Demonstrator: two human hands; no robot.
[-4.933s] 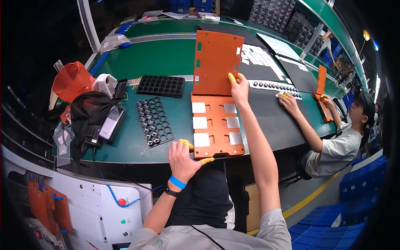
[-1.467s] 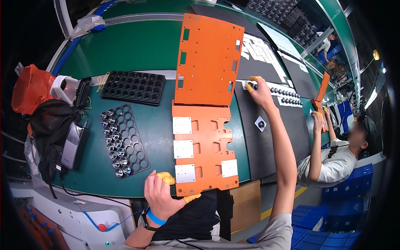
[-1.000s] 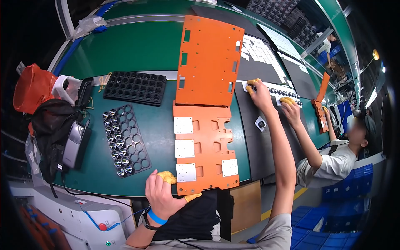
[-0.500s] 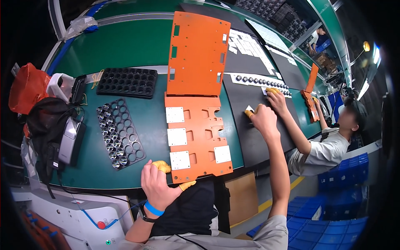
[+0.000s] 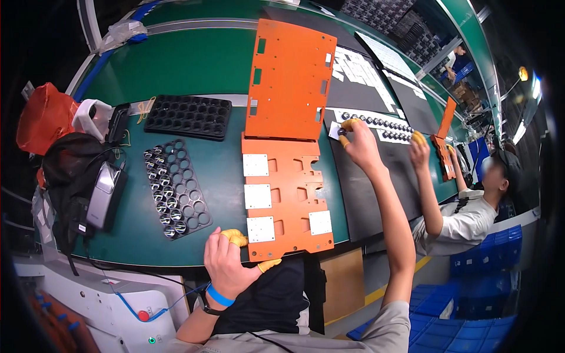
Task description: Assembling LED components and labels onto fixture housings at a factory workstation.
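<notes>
A hinged orange fixture lies in front of me. Its lower plate [image 5: 288,194] carries several white square pads [image 5: 257,196], and its lid [image 5: 291,76] is folded away from me. My left hand [image 5: 226,265], with yellow fingertip covers, grips the plate's near left corner between thumb and forefinger. My right hand [image 5: 360,146] reaches across the black mat [image 5: 353,194]. Its covered fingertips pinch a small white square [image 5: 334,130] at the near end of a white strip of dark round parts [image 5: 379,123].
A black tray of metal rings [image 5: 173,191] lies left of the plate, with an empty black tray [image 5: 188,116] behind it. A black bag [image 5: 76,176] and an orange bag [image 5: 44,117] sit far left. A seated co-worker [image 5: 471,212] at right has one hand [image 5: 419,150] by another orange fixture [image 5: 442,138].
My right hand has moved from the middle of the black mat out to the end of the parts strip, with the small white square at its fingertips. My left hand stays on the plate's corner.
</notes>
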